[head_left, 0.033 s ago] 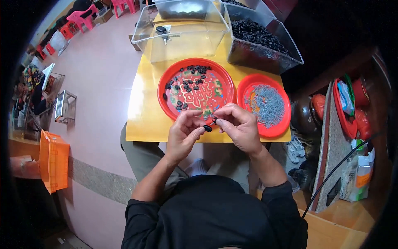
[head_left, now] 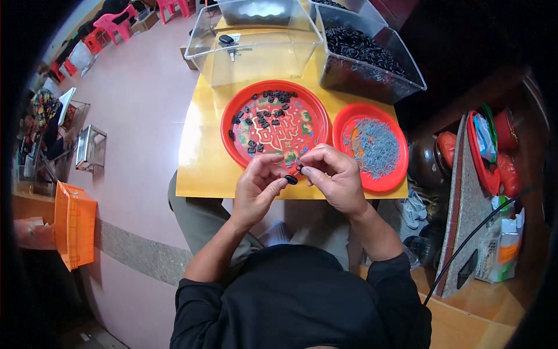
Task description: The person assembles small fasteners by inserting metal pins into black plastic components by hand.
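Observation:
Over the table's near edge, my left hand [head_left: 254, 191] pinches a glossy black oval plastic piece [head_left: 291, 180] between thumb and fingers. Close beside it, my right hand [head_left: 336, 179] is closed on a small dark part [head_left: 300, 168]; a short thin bit shows at its tip, too small to name. A gap separates the two held pieces. Just beyond my hands is a round red tray [head_left: 227, 142] with a printed pattern, bearing scattered small black parts [head_left: 264, 121]. To its right, a smaller red tray [head_left: 379, 186] carries a heap of thin grey pins [head_left: 376, 150].
A clear plastic box [head_left: 261, 67] stands at the back of the yellow table [head_left: 197, 168]; a black fob-like piece [head_left: 225, 39] shows through it. Another clear box [head_left: 372, 84] holds many black pieces. An orange crate [head_left: 77, 227] is at left, a stone-edged board [head_left: 465, 215] at right.

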The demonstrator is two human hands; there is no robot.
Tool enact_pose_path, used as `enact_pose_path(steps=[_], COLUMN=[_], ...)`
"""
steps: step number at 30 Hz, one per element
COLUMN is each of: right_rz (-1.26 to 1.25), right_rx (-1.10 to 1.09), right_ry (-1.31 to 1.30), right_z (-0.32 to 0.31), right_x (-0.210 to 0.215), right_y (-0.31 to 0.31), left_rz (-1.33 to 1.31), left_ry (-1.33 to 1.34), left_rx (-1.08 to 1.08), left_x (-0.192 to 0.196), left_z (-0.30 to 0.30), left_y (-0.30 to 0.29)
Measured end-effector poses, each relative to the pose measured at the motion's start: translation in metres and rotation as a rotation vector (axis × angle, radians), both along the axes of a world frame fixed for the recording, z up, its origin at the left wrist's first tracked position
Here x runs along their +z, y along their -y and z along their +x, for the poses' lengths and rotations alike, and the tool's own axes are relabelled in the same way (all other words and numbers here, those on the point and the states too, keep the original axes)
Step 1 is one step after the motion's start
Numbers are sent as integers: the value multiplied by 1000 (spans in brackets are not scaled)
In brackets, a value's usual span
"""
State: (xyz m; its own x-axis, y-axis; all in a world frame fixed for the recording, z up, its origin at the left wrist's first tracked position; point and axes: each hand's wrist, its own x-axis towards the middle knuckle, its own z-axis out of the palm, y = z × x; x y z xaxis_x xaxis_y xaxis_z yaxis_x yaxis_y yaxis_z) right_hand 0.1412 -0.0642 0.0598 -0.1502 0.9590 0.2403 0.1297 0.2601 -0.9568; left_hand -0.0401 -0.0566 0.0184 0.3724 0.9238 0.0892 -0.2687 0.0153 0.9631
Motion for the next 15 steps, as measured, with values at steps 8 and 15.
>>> enact_pose_path(steps=[8,15], right_rz=[85,16], right_rx=[87,157], right_ry=[126,185], right_z=[-8,-11], right_x=[0,-3], right_y=[-6,-9], left_rz=[8,-50], left_ry=[7,82], left_rx=[11,7], left_x=[-3,-3], left_z=[-8,-8], left_y=[2,3])
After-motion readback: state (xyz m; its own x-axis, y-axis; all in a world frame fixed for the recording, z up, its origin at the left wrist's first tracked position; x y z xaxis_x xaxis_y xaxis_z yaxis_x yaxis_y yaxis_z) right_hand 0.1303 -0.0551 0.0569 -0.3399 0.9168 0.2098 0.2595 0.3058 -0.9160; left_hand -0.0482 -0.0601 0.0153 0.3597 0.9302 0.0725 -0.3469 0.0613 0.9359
